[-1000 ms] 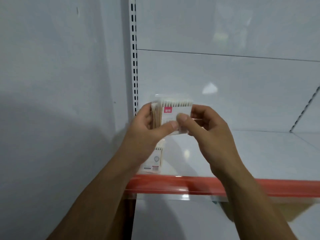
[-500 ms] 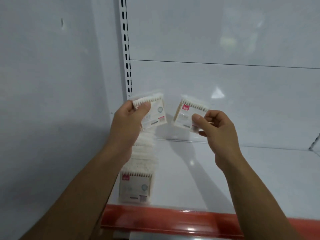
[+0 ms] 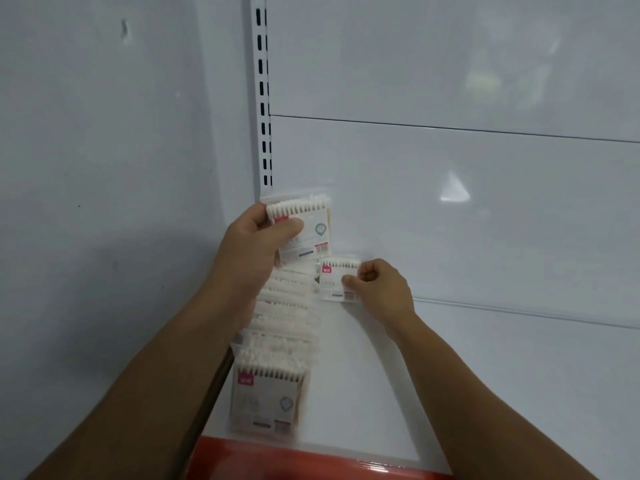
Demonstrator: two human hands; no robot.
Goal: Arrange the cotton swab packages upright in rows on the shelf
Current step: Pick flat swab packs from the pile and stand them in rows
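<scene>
Counting the cotton swab packages first, we logged them as follows.

Item 1: upper package (image 3: 306, 233), upright, white swab tips uppermost, printed label facing us. It was lifted clear of the shelf (image 3: 450, 375), above the rear end of the row. The left hand (image 3: 256, 251) grasped it, thumb curled across the front and fingers behind.

Item 2: lower package (image 3: 332, 278), upright, tips uppermost, a small red mark at its top left corner. It sat low against the back panel (image 3: 450, 220), just right of the row's rear end. We could not tell whether its bottom edge touched the shelf. The right hand (image 3: 381, 289) pinched its right edge, thumb in front and the other fingers curled.

Item 3: row of packages (image 3: 284, 327), standing one behind another along the left side of the shelf and running from near the front edge toward the back panel. Most of it was blurred, showing only white tips.

Item 4: front package (image 3: 268, 400), closing that row, upright, label toward us, just behind the red edge strip (image 3: 311, 462).

Surroundings: the shelf was white and glossy. A slotted upright (image 3: 263, 98) rose at the left of the back panel. A plain side wall (image 3: 104, 168) stood to the left of it. Both forearms reached in from below.
</scene>
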